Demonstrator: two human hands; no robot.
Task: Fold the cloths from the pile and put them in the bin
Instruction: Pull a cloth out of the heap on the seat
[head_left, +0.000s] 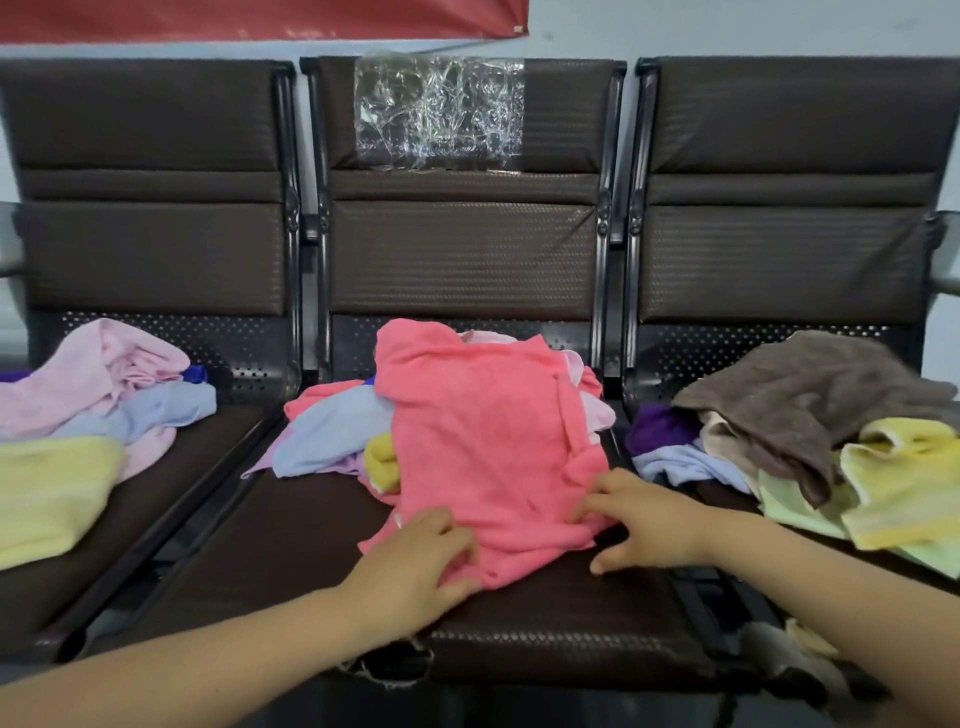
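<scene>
Left hand (415, 558) and right hand (641, 525) apart, pinching near edge of coral-pink towel (488, 441); draped over middle-seat pile (332, 436); likely soft, light, limp, best taken by corners; no bin visible.

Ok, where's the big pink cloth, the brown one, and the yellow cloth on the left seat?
coral pink cloth (488, 436): head view, middle of its spread-out top.
brown cloth (810, 395): head view, upper face, right seat.
pale yellow cloth (47, 493): head view, its flat top, left seat.
</scene>
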